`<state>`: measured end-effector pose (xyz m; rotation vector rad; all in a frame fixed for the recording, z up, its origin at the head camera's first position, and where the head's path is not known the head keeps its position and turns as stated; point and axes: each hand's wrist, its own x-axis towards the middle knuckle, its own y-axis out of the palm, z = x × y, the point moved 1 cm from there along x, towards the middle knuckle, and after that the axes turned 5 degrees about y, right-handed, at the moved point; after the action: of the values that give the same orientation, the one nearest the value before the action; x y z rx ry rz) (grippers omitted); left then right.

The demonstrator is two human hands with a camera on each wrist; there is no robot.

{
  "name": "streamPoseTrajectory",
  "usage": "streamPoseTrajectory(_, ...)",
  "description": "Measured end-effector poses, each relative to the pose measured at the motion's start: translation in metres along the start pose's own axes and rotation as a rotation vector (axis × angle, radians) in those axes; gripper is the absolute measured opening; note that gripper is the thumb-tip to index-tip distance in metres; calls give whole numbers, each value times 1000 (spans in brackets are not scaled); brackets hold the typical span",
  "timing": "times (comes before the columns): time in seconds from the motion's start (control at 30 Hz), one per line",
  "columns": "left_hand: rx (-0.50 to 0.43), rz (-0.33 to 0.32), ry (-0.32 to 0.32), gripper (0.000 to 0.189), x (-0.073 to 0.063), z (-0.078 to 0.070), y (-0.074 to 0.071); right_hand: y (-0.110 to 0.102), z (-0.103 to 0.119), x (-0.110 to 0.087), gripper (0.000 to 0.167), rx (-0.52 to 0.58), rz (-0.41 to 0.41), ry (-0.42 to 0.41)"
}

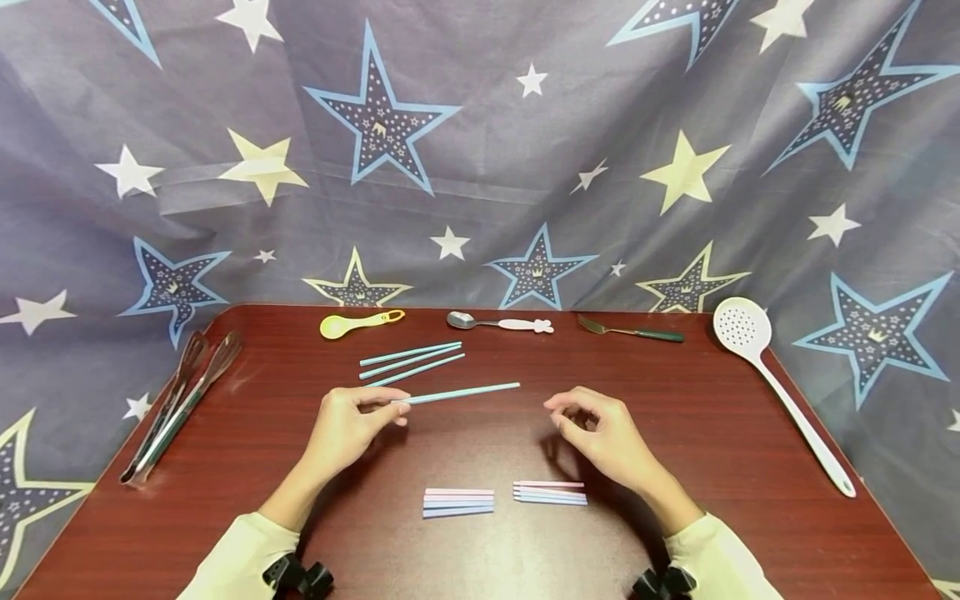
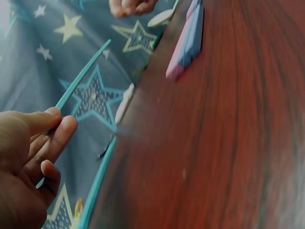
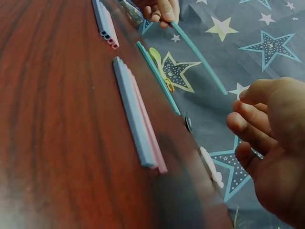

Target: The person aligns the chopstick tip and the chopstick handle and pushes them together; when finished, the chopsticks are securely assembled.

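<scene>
My left hand [image 1: 348,427] pinches one end of a thin teal stick [image 1: 465,392] between thumb and fingers. The stick is held above the table and points right. My right hand [image 1: 606,433] hovers near its free end, apart from it, with fingers loosely bent and nothing between them. Behind the left hand lie several teal sticks [image 1: 412,356], roughly side by side. Nearer to me are two bundles of short pink and blue sticks, a left bundle [image 1: 459,504] and a right bundle [image 1: 550,494]. Their ends look hollow and square in the right wrist view.
Along the table's back edge lie a yellow measuring spoon [image 1: 352,323], a spoon with a white handle [image 1: 498,322] and a green-handled fork [image 1: 633,332]. Metal tongs [image 1: 180,412] lie at the left edge, a white slotted ladle [image 1: 783,392] at the right. A starry curtain [image 1: 480,167] hangs behind.
</scene>
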<state>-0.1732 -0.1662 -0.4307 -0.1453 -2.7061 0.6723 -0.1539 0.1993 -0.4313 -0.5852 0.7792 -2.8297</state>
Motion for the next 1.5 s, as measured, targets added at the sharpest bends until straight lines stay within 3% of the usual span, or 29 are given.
streamPoseTrajectory(0.33,217,-160,-35,11,6,43,-12,10,-8,-18,16,-14,128,-84)
streamPoseTrajectory(0.5,288,-209,-57,12,6,54,-13,15,-11,-27,13,-2,221,-33)
streamPoseTrajectory(0.87,352,-266,49,11,7,60,-9,19,-17,-34,14,-51,271,-72)
streamPoseTrajectory(1.3,399,-230,48,8,5,62,-6,20,-19,-38,14,-132,322,-94)
streamPoseTrajectory(1.5,409,-264,83,14,4,60,-4,21,-17,-38,14,-134,321,-104)
